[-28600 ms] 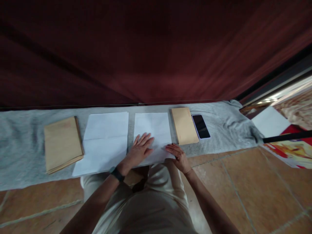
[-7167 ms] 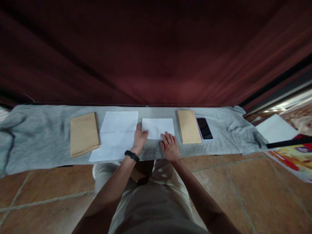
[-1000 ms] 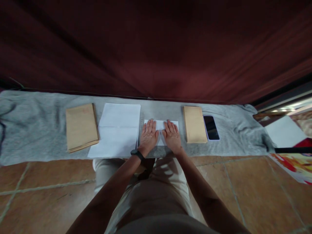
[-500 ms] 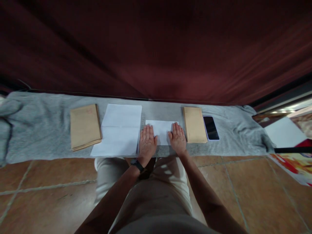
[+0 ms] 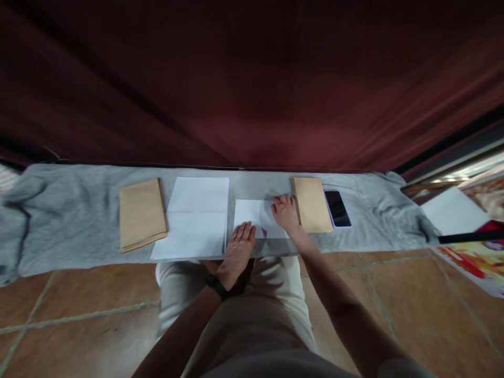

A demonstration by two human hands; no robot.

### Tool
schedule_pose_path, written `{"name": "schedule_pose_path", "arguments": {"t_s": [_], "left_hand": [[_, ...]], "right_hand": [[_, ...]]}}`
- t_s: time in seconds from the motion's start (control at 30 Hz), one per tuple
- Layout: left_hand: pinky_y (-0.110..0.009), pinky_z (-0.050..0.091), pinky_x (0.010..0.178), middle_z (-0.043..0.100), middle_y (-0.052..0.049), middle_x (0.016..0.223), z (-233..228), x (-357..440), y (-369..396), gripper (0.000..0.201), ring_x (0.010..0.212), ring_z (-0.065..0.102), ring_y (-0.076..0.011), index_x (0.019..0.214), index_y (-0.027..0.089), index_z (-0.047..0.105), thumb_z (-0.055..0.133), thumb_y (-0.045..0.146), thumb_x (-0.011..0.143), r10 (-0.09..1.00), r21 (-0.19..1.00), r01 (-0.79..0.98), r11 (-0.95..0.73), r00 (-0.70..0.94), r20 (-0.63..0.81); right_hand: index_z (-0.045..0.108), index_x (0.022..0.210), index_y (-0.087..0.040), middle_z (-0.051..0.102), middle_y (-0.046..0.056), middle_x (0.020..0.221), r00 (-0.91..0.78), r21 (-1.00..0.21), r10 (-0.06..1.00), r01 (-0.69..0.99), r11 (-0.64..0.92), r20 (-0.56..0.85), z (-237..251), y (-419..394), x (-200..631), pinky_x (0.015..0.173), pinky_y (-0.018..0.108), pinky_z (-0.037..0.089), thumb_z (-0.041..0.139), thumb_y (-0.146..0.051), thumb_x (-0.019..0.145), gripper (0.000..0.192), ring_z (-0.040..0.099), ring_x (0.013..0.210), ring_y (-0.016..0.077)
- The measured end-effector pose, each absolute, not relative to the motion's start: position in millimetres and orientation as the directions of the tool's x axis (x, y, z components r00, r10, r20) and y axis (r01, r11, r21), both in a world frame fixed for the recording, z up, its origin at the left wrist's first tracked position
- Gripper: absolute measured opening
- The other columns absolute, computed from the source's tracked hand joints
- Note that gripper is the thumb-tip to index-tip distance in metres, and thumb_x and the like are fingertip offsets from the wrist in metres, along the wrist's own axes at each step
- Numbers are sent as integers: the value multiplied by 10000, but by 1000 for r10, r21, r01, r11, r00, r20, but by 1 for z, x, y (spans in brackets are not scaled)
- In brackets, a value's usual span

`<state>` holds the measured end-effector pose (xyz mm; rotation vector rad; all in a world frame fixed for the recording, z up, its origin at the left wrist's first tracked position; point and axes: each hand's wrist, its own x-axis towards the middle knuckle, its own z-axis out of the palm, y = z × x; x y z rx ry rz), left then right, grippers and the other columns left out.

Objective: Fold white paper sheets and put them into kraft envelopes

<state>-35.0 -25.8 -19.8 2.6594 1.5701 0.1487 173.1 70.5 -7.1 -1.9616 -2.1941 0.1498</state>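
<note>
A small white sheet of paper [image 5: 252, 211], apparently folded, lies flat in front of me on the grey cloth. My left hand [image 5: 241, 245] rests on its lower left part with the fingers stretched out, and a dark band circles that wrist. At the paper's right end is my right hand [image 5: 285, 211], its fingers loosely bent; nothing shows in it. Left of the small paper lies a stack of larger white sheets [image 5: 195, 231] with a crease across the middle. Just beyond my right hand sits a pile of brown envelopes [image 5: 314, 205].
Another pile of brown envelopes [image 5: 142, 212] overlaps the left edge of the white stack. A phone [image 5: 337, 208] lies beside the right envelopes. Grey cloth [image 5: 378, 215] covers the narrow surface, and a dark red curtain [image 5: 252, 105] hangs behind it.
My left hand has slid down and slightly right to the paper's lower edge. My right hand's fingers have bent from lying flat. The view has shifted slightly.
</note>
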Motion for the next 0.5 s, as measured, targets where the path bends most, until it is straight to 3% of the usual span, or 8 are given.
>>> {"name": "schedule_pose_path", "arguments": {"t_s": [0.1, 0.2, 0.37, 0.5], "left_hand": [[-445, 387, 1196, 529, -175, 1506, -17, -38, -24, 523, 1421, 482, -254, 1411, 118, 541, 405, 48, 911, 847, 35, 846, -532, 531, 35], [-435, 396, 1189, 541, -194, 1488, -14, -39, -24, 539, 1400, 507, -247, 1395, 96, 546, 407, 4, 882, 832, 22, 832, -555, 554, 35], [-441, 421, 1167, 547, -186, 1484, -10, -46, -19, 545, 1390, 515, -253, 1390, 118, 560, 396, 6, 883, 827, 16, 827, -562, 561, 33], [-462, 438, 1150, 521, -186, 1509, -5, -57, -12, 564, 1404, 499, -277, 1414, 113, 546, 387, 4, 884, 861, 68, 859, -508, 505, 58]], "right_hand": [[636, 1300, -137, 642, 185, 1292, -100, -200, 995, 974, 102, 22, 2, 80, 176, 1143, 521, 311, 459, -237, 977, 382, 552, 1209, 326], [656, 1260, -131, 646, 190, 1292, -67, -308, 997, 950, 48, -49, 6, 86, 180, 1092, 465, 378, 528, -239, 933, 368, 548, 1219, 317], [761, 916, -184, 745, 116, 1031, -34, -459, 994, 888, -17, -102, 6, 87, 193, 1051, 379, 415, 597, -224, 857, 179, 617, 1114, 272], [753, 786, -213, 749, 54, 858, 17, -621, 993, 779, -89, -121, 5, 72, 206, 825, 304, 481, 607, -224, 819, 151, 669, 865, 223]]}}
